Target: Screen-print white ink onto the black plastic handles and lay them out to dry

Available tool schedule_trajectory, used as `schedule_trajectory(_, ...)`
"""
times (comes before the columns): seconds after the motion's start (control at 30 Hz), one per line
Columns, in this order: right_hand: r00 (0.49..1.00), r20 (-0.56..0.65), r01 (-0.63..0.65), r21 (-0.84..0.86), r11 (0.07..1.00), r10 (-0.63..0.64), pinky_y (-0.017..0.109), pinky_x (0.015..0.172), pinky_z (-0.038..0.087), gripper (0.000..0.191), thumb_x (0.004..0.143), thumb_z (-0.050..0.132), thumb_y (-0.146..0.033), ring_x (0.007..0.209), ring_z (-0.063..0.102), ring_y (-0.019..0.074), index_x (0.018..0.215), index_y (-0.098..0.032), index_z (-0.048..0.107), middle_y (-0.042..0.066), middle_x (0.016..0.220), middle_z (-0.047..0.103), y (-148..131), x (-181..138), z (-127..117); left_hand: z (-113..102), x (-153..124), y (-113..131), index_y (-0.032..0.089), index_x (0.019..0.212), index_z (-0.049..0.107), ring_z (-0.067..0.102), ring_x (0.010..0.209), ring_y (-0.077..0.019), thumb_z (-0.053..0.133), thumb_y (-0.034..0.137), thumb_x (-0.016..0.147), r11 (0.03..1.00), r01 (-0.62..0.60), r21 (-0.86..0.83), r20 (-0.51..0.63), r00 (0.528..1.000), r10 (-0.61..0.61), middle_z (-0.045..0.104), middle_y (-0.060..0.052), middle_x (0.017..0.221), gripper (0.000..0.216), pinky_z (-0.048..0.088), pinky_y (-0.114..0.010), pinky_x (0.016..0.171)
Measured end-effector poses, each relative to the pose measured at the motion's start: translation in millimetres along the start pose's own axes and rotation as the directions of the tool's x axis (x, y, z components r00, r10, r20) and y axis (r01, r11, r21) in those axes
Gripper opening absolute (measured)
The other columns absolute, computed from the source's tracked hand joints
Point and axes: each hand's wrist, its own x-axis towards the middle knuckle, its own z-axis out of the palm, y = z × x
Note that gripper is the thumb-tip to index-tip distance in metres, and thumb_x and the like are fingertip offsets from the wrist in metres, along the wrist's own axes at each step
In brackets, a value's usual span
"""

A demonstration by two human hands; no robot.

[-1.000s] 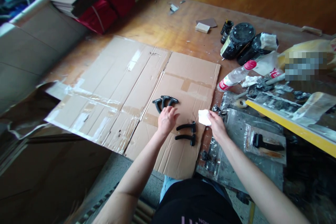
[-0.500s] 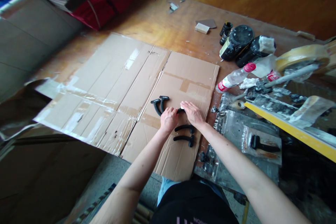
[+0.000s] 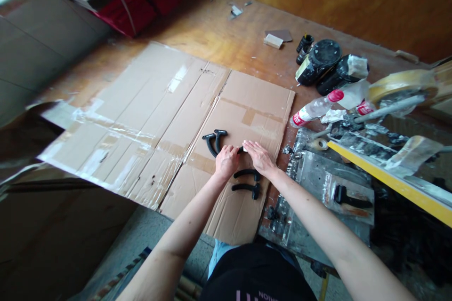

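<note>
My left hand (image 3: pixel 226 162) is closed around a black curved handle-like piece (image 3: pixel 240 149), most of it hidden by my fingers. My right hand (image 3: pixel 260 156) lies over the other end of that piece, fingers pressed together, with a small white scrap (image 3: pixel 245 148) showing at the fingertips; whether it is cloth or paper I cannot tell. Two similar black curved pieces with T-shaped ends (image 3: pixel 219 137) rest just beyond my left hand. Nearer my body lie two more black curved pieces (image 3: pixel 247 190). All are on a flattened cardboard sheet (image 3: pixel 261 87).
Right of the cardboard stand a red-capped plastic bottle (image 3: pixel 316 108), black jars (image 3: pixel 322 59) and a tape roll (image 3: pixel 402 85). A yellow-edged bar (image 3: pixel 391 183) juts in above a bagged black part (image 3: pixel 353 197). Red bundles (image 3: pixel 123 11) sit at the back left.
Both hands keep nearly the same place and hold, with the right fingertips shifted very slightly. The view has moved a little; the pieces on the cardboard look unmoved.
</note>
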Motion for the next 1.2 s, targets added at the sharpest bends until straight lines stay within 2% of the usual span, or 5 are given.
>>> schedule_trajectory(0.43,0.987,-0.013,-0.149,0.274,0.95,0.158,0.044,0.108,0.044,0.043,0.092,0.037,-0.014,0.122,0.058,0.02,0.125,-0.022,0.064,0.006,0.126,0.065,1,-63,-33,-4,-1,-3,0.022,0.102,0.069,0.059,0.095,-0.021,0.06,0.026,0.086,0.998,-0.047,-0.041,0.049,0.998,0.049,0.067,-0.006,0.093,0.019,0.048,-0.03,0.084)
schedule_trajectory(0.57,0.821,-0.059,-0.369,0.704,0.607,0.567,0.043,0.095,0.052,0.038,0.09,0.049,-0.036,0.107,0.066,0.0237,0.119,-0.02,0.067,0.008,0.118,0.069,14,-56,-39,-13,-6,-16,0.024,0.101,0.069,0.062,0.09,-0.0166,0.056,0.04,0.089,0.972,-0.168,-0.166,0.094,0.978,0.185,0.068,-0.004,0.094,0.023,0.048,-0.026,0.083)
schedule_trajectory(0.73,0.691,0.018,-0.285,0.925,0.25,0.722,0.044,0.092,0.053,0.055,0.08,0.06,-0.052,0.104,0.067,0.0265,0.121,-0.014,0.064,0.011,0.118,0.069,21,-31,-31,-27,-1,-35,0.015,0.111,0.063,0.057,0.103,-0.0263,0.052,0.039,0.09,0.946,0.314,0.08,-0.242,0.927,-0.287,0.063,-0.014,0.108,0.034,0.046,-0.036,0.086)
schedule_trajectory(1.03,0.89,-0.255,-0.265,0.383,0.885,0.377,0.035,0.106,0.045,0.039,0.097,0.039,-0.028,0.12,0.059,0.0196,0.129,-0.023,0.061,0.004,0.13,0.063,-1,29,-31,-16,19,-12,0.02,0.094,0.068,0.059,0.094,-0.0243,0.052,0.027,0.089,0.989,0.108,0.104,-0.054,0.993,-0.103,0.067,-0.009,0.093,0.019,0.045,-0.034,0.077)
schedule_trajectory(1.2,0.991,-0.116,-0.056,0.082,0.995,0.065,0.038,0.116,0.032,0.047,0.096,0.032,-0.012,0.136,0.042,0.0172,0.137,-0.02,0.053,0.005,0.142,0.051,-2,55,-8,-12,21,-14,0.021,0.095,0.068,0.061,0.093,-0.0222,0.052,0.027,0.089,0.99,0.12,0.072,-0.041,0.992,-0.117,0.067,-0.007,0.094,0.018,0.044,-0.031,0.071)
